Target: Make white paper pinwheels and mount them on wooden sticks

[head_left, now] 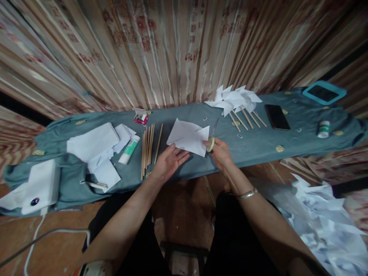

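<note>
A white square of paper (188,136), with slits cut inward from its corners, is between my hands above the cloth. My left hand (169,163) has its thumb at the paper's lower left edge, some fingers stretched along the lower edge and the rest hidden. My right hand (220,151) grips small scissors (212,142) with pale green handles, blades pointing away from me. Its thumb touches the paper's right edge. Left of the paper lie several thin wooden sticks (148,147), one apart from the others.
White paper pinwheels (230,100) on sticks lie back right, beside a black phone (277,117), a blue-framed tablet (324,92) and a glue stick (324,129). At left are paper stacks (92,142), a glue tube (129,149), a red pin box (140,117) and a white device (40,186). More pinwheels (324,226) fill a bag at lower right.
</note>
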A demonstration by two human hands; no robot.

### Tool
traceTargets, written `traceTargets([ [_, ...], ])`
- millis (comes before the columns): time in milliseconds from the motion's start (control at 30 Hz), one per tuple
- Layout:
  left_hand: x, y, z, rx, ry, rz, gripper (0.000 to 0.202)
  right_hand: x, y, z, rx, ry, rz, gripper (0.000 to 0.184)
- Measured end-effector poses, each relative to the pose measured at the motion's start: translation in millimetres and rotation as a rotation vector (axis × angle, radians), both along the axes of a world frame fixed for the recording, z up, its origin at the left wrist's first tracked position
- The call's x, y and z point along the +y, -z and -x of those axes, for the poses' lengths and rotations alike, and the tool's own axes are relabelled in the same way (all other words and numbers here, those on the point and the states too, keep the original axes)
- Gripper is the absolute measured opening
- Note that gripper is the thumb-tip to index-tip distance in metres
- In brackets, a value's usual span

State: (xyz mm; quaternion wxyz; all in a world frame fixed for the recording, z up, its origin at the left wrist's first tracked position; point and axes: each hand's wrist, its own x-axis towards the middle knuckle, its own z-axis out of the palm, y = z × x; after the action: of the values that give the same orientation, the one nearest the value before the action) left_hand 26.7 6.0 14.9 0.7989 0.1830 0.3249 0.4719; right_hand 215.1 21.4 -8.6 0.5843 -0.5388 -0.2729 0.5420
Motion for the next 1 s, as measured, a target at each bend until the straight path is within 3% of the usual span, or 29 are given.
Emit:
traceTargets([
  [133, 2.0, 6.8, -7.3, 0.028, -0.034, 0.061, 0.021, -3.7, 2.6, 11.6, 0.003, -0.037, 0.005, 0.038],
  [333, 9.7, 6.6, -11.5, 0.104, -0.192, 0.176, 0.023, -12.1, -1.5, 20.1, -0.019, -0.167, 0.041, 0.044],
  [533, 13.8, 2.3, -4.2, 0.102, -0.265, 0.094, 0.027, -27.5, -13.4, 14.5, -0.164, -0.238, 0.011, 0.050],
  [600, 13.2, 4.0, -2.9, 0.096, -0.272, 0.069, 0.028, -34.7, -17.1, 12.5, -0.198, -0.308, 0.008, 0.049],
  [767, 9.5, 11.4, -2.2, 0.135, -0.237, 0.039, 0.027, -49.3, -18.1, 12.5, -0.184, -0.677, 0.114, 0.043],
  [1000, 20.7, 6.6, 14.8, 0.118, -0.254, -0.031, 0.029, -55.6, -16.2, 5.2, -0.064, -0.780, 0.109, 0.050],
])
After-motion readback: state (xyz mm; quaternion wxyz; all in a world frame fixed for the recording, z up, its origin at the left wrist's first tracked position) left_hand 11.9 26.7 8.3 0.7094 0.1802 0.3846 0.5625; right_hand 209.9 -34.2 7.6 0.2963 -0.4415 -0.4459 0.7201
